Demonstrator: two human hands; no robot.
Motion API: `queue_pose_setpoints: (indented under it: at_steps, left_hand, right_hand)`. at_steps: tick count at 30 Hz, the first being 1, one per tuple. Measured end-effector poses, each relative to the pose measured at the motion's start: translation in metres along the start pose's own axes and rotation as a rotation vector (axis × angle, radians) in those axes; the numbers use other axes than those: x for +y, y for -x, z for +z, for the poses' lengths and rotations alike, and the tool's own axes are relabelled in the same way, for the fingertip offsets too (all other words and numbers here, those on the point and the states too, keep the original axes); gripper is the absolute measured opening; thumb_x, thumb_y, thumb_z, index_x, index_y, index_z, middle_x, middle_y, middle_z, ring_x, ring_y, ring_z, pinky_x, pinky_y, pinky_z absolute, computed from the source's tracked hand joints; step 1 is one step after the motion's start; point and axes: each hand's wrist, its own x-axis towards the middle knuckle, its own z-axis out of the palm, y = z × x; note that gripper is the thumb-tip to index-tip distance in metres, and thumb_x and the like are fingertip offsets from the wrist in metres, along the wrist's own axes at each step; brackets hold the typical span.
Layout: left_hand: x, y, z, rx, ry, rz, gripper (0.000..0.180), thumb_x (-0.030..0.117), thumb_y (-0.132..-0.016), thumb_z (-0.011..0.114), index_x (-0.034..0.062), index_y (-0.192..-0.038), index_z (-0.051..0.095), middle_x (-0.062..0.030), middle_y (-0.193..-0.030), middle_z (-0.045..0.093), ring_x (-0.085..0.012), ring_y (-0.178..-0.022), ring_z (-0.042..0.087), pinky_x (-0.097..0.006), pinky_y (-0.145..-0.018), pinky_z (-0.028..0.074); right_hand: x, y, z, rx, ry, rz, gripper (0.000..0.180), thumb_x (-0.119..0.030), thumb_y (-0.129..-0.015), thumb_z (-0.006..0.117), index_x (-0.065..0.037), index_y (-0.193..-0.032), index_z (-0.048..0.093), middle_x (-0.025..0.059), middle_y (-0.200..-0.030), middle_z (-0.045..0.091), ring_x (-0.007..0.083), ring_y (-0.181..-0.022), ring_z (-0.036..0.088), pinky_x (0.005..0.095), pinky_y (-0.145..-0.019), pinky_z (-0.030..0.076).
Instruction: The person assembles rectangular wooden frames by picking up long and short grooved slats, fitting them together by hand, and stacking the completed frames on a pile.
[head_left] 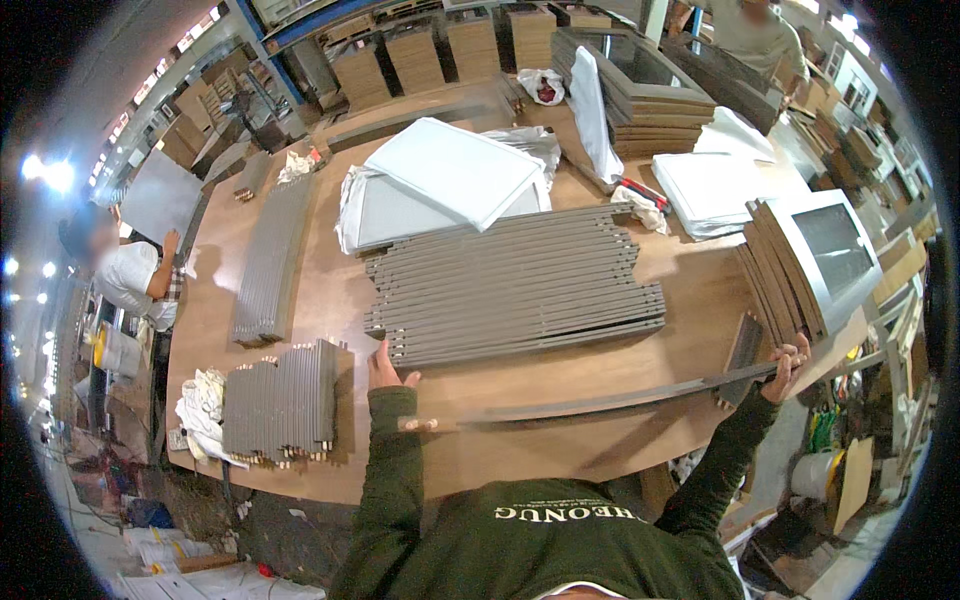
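A long, thin grey wooden strip [600,403] stretches above the near side of the table, its right end in my right hand [790,366]. My right fingers are closed around that end. Pale dowel pegs show at the strip's left end, apart from my left hand. My left hand [384,368] is at the near left corner of a wide pile of grey strips [510,290], thumb and fingers spread. Whether its fingertips touch the pile is hard to tell. The pile's strips lie side by side, with uneven ends.
Beside the pile are a shorter bundle of pegged strips [280,405], a long strip stack [270,265] and white cloths [203,410]. White panels [455,170] lie behind it. Framed doors [825,250] lean at the right table [480,465] edge. Two other people stand at far left and far right.
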Motion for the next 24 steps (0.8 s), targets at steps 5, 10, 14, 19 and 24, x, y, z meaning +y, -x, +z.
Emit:
queue_pose_setpoints:
  at_steps: [5, 10, 14, 19, 24]
  left_hand:
    - [-0.006, 0.001, -0.001, 0.002, -0.008, -0.137, 0.103, 0.014, -0.046, 0.081, 0.0106, -0.128, 0.019, -0.0194, -0.124, 0.033, -0.0321, -0.11, 0.04, -0.04, -0.092, 0.037]
    - [-0.024, 0.011, -0.006, 0.052, -0.049, 0.032, 0.096, 0.018, -0.04, 0.083, 0.0108, -0.12, 0.03, -0.0163, -0.113, 0.041, -0.0312, -0.099, 0.046, -0.041, -0.079, 0.042]
    - [0.01, 0.003, -0.018, -0.088, -0.254, -0.081, 0.072, 0.022, -0.046, 0.08, 0.0075, -0.105, 0.04, -0.0142, -0.1, 0.045, -0.0303, -0.089, 0.049, -0.041, -0.07, 0.043]
    - [-0.036, 0.022, -0.02, -0.325, -0.486, 0.365, 0.041, 0.031, -0.06, 0.068, 0.011, -0.089, 0.047, -0.0105, -0.081, 0.046, -0.0301, -0.065, 0.05, -0.041, -0.062, 0.039]
    - [0.018, 0.011, -0.007, -0.532, -0.451, 0.533, 0.051, 0.034, -0.059, 0.068, 0.0126, -0.103, 0.052, -0.0105, -0.091, 0.051, -0.0279, -0.087, 0.05, -0.041, -0.071, 0.037]
  right_hand:
    - [-0.012, 0.006, 0.024, 0.178, 0.051, -0.126, 0.046, -0.015, -0.076, 0.053, 0.006, -0.115, 0.038, 0.0058, -0.082, 0.049, 0.0135, -0.069, 0.044, 0.0264, -0.06, 0.039]
    - [-0.025, -0.002, 0.049, 0.234, 0.002, -0.028, 0.049, -0.018, -0.074, 0.057, 0.006, -0.112, 0.039, 0.0049, -0.075, 0.048, 0.0127, -0.066, 0.045, 0.0236, -0.056, 0.039]
    - [-0.038, -0.007, 0.052, 0.301, 0.027, 0.066, 0.058, -0.021, -0.071, 0.06, 0.009, -0.114, 0.035, 0.0013, -0.07, 0.044, 0.0109, -0.064, 0.045, 0.0212, -0.056, 0.038]
    - [-0.034, -0.007, 0.056, 0.305, 0.024, 0.017, 0.059, -0.02, -0.07, 0.062, 0.01, -0.114, 0.034, -0.0016, -0.066, 0.038, 0.0106, -0.062, 0.045, 0.0204, -0.058, 0.038]
    - [-0.038, -0.011, 0.065, 0.354, -0.001, 0.039, 0.056, -0.018, -0.069, 0.062, 0.008, -0.112, 0.038, -0.0012, -0.068, 0.038, 0.0089, -0.065, 0.043, 0.0188, -0.06, 0.036]
